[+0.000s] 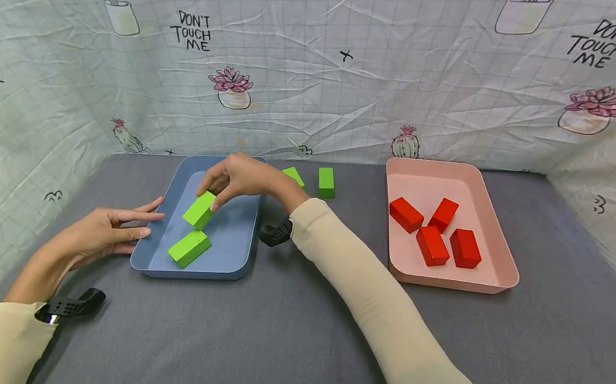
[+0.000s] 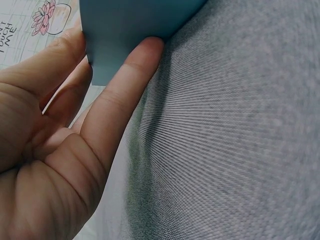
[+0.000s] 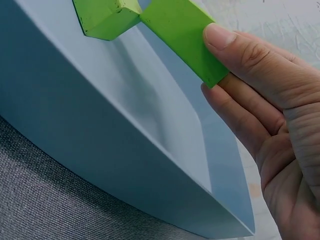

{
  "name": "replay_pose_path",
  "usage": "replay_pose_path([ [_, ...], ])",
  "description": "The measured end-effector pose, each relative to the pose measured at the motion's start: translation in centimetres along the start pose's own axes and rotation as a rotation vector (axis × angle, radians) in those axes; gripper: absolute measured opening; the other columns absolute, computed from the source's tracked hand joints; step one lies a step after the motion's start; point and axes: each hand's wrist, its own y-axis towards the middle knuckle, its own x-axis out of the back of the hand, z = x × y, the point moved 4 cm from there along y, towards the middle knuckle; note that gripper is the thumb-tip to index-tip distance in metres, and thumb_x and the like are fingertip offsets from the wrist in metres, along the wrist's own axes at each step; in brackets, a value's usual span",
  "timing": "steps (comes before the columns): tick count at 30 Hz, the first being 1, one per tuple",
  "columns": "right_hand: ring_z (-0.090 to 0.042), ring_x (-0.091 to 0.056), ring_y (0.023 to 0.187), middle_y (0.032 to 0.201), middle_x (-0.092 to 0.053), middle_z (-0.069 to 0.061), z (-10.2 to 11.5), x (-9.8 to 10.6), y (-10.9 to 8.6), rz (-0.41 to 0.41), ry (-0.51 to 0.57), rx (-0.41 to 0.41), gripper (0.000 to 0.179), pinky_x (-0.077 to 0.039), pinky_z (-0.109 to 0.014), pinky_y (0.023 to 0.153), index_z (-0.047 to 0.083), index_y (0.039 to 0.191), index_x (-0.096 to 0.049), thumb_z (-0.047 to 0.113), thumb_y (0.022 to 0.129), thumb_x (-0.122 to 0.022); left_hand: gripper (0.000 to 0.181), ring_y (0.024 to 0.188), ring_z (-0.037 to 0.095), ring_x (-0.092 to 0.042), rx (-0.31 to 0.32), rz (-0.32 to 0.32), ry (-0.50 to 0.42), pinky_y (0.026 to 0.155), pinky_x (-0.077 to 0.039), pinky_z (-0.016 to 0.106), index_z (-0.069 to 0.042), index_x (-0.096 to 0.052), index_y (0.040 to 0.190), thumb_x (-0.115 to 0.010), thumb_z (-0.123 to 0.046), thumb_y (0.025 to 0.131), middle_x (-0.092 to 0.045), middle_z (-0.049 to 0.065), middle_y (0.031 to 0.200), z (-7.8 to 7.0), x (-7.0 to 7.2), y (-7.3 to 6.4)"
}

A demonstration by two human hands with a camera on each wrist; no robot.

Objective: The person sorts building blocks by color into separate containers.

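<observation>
Over the blue tray [image 1: 233,254], my right hand [image 1: 241,179] pinches a green block [image 1: 200,210] between thumb and fingers. Another green block [image 1: 189,248] lies on the tray floor, close to the lower end of the held one. In the right wrist view the thumb presses the held block's [image 3: 180,37] broad face, and its far end meets the corner of the lying block [image 3: 107,17]. My left hand [image 1: 105,231] rests against the tray's left side with fingers extended. The left wrist view shows a fingertip touching the tray's outer wall [image 2: 125,35].
Two more green blocks stand behind the right forearm, one [image 1: 326,183] in full view and one [image 1: 294,176] partly hidden. A pink tray [image 1: 452,284] at the right holds several red blocks [image 1: 433,246]. A patterned cloth [image 1: 323,88] hangs behind the grey table [image 1: 259,357].
</observation>
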Motion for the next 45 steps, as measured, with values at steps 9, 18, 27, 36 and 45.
replay_pose_path([
  [9,-0.008,-0.069,0.107,0.12,-0.074,-0.005,-0.6,-0.3,0.1,-0.002,0.005,-0.028,0.038,-0.055,-0.02,0.092,0.005,0.12,-0.075,0.011,0.083,-0.084,0.061,0.122,-0.021,-0.044,0.003,-0.005,0.005,0.093,-0.058,0.03,0.002,-0.038,0.154,-0.063,-0.02,0.103,-0.01,-0.004,0.17,0.0,-0.1,-0.1],
  [18,-0.007,-0.069,0.107,0.12,-0.074,-0.004,-1.0,-0.1,-0.1,-0.015,-0.011,-0.044,0.039,-0.054,-0.018,0.092,0.006,0.121,-0.074,0.013,0.084,-0.084,0.059,0.123,-0.019,-0.044,-0.013,0.003,-0.006,0.093,-0.058,0.031,0.002,-0.038,0.154,-0.062,-0.018,0.103,-0.012,-0.006,0.169,0.0,0.0,0.0],
  [27,-0.009,-0.068,0.108,0.121,-0.073,-0.005,-1.5,-0.1,0.0,-0.012,-0.037,-0.047,0.04,-0.054,-0.019,0.092,0.006,0.122,-0.073,0.013,0.084,-0.084,0.058,0.123,-0.019,-0.046,-0.018,0.005,-0.019,0.093,-0.057,0.031,0.0,-0.04,0.154,-0.062,-0.017,0.103,-0.015,-0.01,0.168,-0.2,0.0,-0.1],
  [36,-0.01,-0.067,0.112,0.122,-0.073,-0.006,-1.3,-0.5,0.3,0.051,-0.142,-0.058,0.04,-0.052,-0.016,0.093,0.004,0.125,-0.072,0.012,0.087,-0.082,0.058,0.123,-0.018,-0.046,-0.02,0.006,-0.015,0.093,-0.057,0.031,0.001,-0.04,0.154,-0.062,-0.016,0.103,-0.015,-0.009,0.168,-0.2,0.1,-0.1],
  [45,-0.013,-0.066,0.117,0.129,-0.069,-0.012,-1.1,-0.3,-0.5,0.056,-0.116,-0.061,0.039,-0.051,-0.017,0.095,0.001,0.127,-0.069,0.01,0.09,-0.078,0.061,0.123,-0.018,-0.046,-0.003,0.0,0.007,0.092,-0.058,0.029,0.0,-0.04,0.154,-0.064,-0.02,0.102,-0.011,-0.005,0.17,0.0,0.0,-0.1],
])
